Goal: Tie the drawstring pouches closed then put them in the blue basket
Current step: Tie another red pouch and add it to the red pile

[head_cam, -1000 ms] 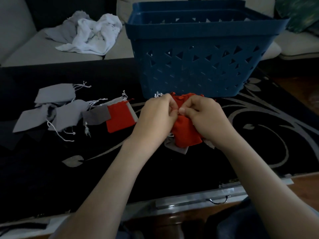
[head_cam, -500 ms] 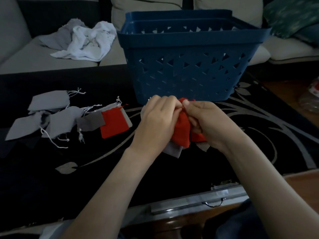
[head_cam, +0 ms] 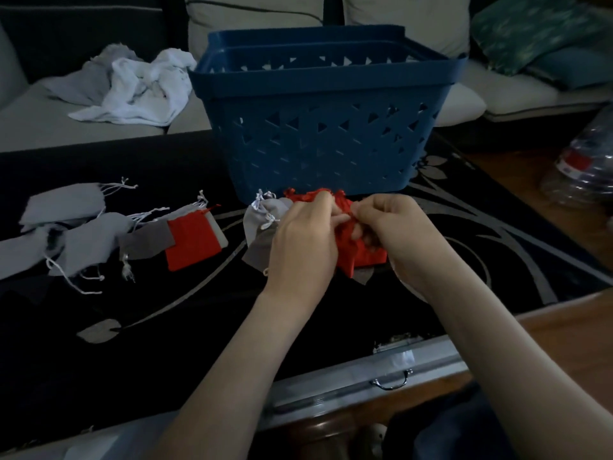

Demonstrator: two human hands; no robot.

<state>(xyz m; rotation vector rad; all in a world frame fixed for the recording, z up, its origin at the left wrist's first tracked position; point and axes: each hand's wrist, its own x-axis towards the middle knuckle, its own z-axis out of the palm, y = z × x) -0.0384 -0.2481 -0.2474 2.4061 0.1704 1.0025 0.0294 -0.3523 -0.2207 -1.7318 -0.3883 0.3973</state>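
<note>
Dim room, dark patterned worktop (head_cam: 166, 327). Left hand (head_cam: 302, 240), right hand (head_cam: 394, 234): fingers (head_cam: 373, 209) curled, pinching red pouch (head_cam: 365, 255) at frame centre, just in front of blue basket (head_cam: 325, 137). Cinch neck fully, pull cords opposite ways, snug knot before release.

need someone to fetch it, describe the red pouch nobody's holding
Find the blue plastic basket on the black table. Left of its base lie grey cloth pouches; the flat square red fabric pouch is the only red one among them.
</note>
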